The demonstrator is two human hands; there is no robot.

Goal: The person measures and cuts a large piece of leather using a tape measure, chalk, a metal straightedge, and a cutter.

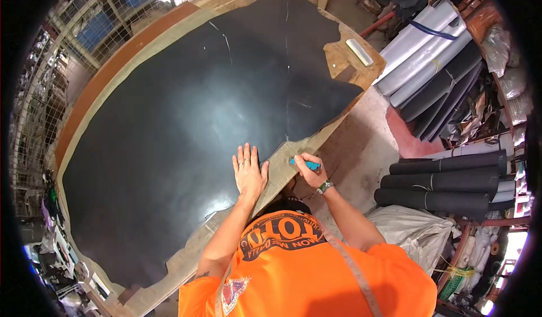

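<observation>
An orange shirt with dark printed lettering fills the near side, and a measuring tape hangs over it. Just beyond, to the right, a patterned band circles the wrist of the right hand. That hand is curled around a teal tool, its tip directed left over the near edge strip of the bench; whether the tip touches the surface cannot be told. To its left, the left hand lies flat, palm down and thumb apart from the fingers, on the near edge of a large black hide.

The hide spreads over most of the bench, its outline uneven, with a sheen around its middle. Thin pale marks run across its far half, one of them a broken line reaching from the near edge toward the far edge. On the right, off the bench, crumpled whitish sheeting lies near a stack of black rolls.

Farther along, a white block and a dark scrap rest on the bench's far right corner. Silvery rolls lean beyond that corner. At far left, past a reddish-brown strip along the bench, stands wire mesh.
</observation>
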